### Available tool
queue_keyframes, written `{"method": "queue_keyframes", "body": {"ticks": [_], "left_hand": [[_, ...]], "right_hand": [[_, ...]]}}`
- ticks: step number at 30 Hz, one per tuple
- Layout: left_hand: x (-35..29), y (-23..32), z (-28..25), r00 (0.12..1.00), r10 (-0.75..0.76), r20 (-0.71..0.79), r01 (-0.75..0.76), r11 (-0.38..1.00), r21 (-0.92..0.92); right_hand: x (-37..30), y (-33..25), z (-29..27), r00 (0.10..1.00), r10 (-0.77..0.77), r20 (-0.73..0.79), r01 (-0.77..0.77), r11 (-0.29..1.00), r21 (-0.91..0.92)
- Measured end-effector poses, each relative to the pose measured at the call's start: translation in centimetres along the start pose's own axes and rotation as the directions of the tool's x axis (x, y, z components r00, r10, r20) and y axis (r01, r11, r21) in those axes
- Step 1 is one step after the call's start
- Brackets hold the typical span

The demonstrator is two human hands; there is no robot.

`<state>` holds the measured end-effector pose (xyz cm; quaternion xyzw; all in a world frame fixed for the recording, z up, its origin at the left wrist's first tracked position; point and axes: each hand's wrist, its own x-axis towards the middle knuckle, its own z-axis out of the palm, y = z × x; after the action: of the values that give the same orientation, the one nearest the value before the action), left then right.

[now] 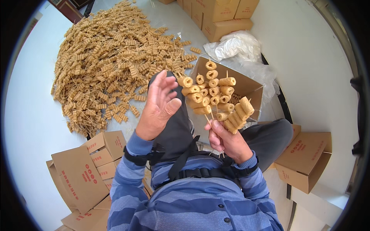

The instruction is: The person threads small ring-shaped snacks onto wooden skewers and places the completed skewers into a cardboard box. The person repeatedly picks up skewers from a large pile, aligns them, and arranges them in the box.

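Upper-left floor [160,17] is piled high. Skewers [214,91] clutched by the right hand [229,141] could be spilled by overcrowding; the left hand [157,109] is opened.

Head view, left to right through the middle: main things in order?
Pile of skewered rolls → raised left hand → right hand with its bunch of skewers → open carton at far right. Left out: the box behind the bunch, since they overlap.
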<state>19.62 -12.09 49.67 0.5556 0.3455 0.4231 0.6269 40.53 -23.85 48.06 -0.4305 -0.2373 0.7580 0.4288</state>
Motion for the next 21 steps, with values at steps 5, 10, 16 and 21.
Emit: {"method": "queue_keyframes", "body": {"ticks": [5,10,16,21], "left_hand": [[-1.0,-3.5,3.5,0.995,-0.009,0.101,0.069,0.787,-0.613],[-1.3,-3.3,4.1,0.996,-0.012,0.092,0.069,0.75,-0.658],[-1.4,-3.3,3.9,0.992,-0.079,0.103,0.129,0.683,-0.719],[-1.4,-4.3,4.3,0.988,-0.137,0.075,0.142,0.591,-0.794]], "right_hand": [[-0.4,0.8,0.5,0.999,-0.012,0.049,0.013,1.0,-0.013],[-0.7,0.8,0.4,1.0,0.005,-0.015,-0.007,0.996,-0.089],[-0.6,1.0,0.3,0.999,0.0,0.045,0.002,0.999,-0.043],[-0.6,1.1,-0.9,0.976,0.051,0.211,-0.066,0.996,0.063]]}}
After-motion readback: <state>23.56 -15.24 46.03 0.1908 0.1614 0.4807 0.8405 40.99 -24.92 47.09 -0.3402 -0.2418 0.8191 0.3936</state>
